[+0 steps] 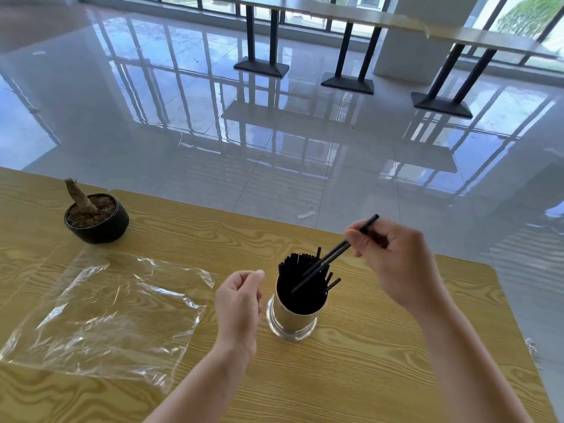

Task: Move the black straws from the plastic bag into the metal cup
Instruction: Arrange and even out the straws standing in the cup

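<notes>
Above metal cup [294, 314] — right hand [396, 264] pinches straws [335, 250]; left hand [239, 303] loosely curled.

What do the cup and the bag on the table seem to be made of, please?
The cup looks like polished metal: its wall mirrors the table. The bag looks like thin clear plastic film: creased, glossy, wood grain showing through.

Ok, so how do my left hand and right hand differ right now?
The right hand pinches black straws, tilted down into the metal cup; the left hand holds nothing, its fingers loosely curled. The right hand is on the cup's right, the left hand on its left. Both hover close to the cup.
</notes>
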Demonstrator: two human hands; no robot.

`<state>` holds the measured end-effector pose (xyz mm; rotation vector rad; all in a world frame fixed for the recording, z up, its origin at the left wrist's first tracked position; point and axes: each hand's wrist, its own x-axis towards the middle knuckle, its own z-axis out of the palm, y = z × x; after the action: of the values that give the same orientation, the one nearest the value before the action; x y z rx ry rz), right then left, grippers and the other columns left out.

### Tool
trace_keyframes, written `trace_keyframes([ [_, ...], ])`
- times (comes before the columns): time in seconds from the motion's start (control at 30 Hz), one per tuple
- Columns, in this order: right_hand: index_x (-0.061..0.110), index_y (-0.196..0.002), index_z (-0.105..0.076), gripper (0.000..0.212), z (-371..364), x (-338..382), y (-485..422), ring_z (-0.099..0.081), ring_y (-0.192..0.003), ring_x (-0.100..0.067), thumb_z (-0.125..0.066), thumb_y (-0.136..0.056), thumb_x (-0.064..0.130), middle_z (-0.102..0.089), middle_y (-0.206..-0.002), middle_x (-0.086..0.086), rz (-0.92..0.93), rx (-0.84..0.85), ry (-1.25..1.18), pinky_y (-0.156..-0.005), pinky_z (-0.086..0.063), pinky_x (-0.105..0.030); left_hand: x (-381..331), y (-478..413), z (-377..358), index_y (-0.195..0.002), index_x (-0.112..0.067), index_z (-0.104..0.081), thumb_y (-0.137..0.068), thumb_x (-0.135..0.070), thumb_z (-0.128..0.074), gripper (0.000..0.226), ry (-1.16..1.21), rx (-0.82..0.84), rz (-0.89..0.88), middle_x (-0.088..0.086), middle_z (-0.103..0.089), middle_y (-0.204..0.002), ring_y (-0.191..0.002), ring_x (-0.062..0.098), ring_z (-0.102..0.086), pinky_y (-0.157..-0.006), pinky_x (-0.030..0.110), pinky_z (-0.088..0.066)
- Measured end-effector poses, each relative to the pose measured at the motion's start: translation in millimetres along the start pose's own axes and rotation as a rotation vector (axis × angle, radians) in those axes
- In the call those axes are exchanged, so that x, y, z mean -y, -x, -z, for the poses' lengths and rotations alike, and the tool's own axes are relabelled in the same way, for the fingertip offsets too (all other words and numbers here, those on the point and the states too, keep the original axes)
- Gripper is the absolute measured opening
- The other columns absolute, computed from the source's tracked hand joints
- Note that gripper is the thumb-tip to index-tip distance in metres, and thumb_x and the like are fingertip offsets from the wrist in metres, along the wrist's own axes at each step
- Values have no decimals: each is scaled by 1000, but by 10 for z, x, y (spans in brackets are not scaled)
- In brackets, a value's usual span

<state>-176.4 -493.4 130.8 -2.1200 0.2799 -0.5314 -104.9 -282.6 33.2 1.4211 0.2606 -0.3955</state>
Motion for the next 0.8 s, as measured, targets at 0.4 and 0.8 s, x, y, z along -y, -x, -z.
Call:
trace_keyframes([
  [0.4,22,-97,-71,13,-728,-391,28,-64,-70,-15,-73,-89,31,-67,-72,7,-107,246,392,-65,-53,-29,200,-359,-157,-119,-22,-70,-88,-34,-74,34,-700,84,-421,-5,-63,-88,-81,10,-61,-72,25,-50],
  [0.8,28,-124,-66,51,-519,-719,469,-62,-67,-2,-80,-79,48,-67,-73,11,-297,53,249,-63,-46,-16,253,-418,-162,-116,-22,-73,-78,-23,-84,39,-679,111,-578,-10,-62,-83,-66,7,-57,-67,19,-52],
])
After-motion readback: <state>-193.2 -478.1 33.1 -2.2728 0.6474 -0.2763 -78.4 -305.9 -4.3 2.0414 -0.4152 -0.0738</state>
